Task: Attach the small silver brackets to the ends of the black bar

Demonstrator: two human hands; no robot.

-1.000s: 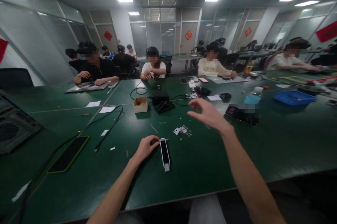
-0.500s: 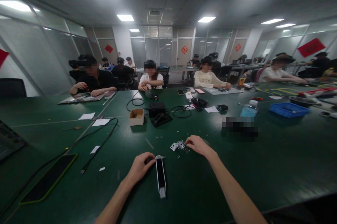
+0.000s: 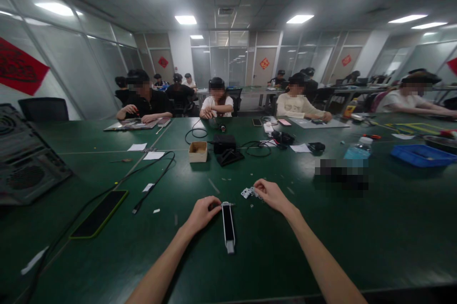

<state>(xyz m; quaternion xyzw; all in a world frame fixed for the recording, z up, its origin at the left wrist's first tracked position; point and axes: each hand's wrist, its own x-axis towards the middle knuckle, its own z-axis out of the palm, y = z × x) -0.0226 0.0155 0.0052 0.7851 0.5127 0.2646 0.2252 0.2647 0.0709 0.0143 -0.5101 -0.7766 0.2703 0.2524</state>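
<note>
- Lowered over the past second from mid-air toward the tabletop point(image 3: 271, 256), with the fingers of the right hand point(image 3: 272, 195) now in among a small heap of metal plates point(image 3: 246, 193).
- Drawn narrow at the right grip, thumb close to fingertips, over the right side of the heap; cannot tell about any piece pinched there, given the tiny parts and the covering fingers.
- Kept low throughout with the left hand point(image 3: 202, 215), at the far left corner of a slim device point(image 3: 229, 227) with a white frame and a dark face.
- Curled and fairly narrow at the left grip, touching or just beside that corner; cannot tell which, nor whether holding firmly.
- Laid flat between the two forearms, in the case of the device, with light end piece toward the wearer and far end near the heap.
- Gathered just beyond and to the right of the device, in the case of the plates, with a loose small part point(image 3: 252, 206) on the near side.
- Shifted, judging by the lowered right hand, from reaching to picking or sorting among loose pieces, apparently beside a device steadied by the left hand.
- Backed by an open box point(image 3: 198, 155) and a black block point(image 3: 224, 143); flanked well to the left by a green-edged phone point(image 3: 100, 213).
- Shared, across the tabletop, with a person in a white top point(image 3: 228, 105) and others seated nearby.
</note>
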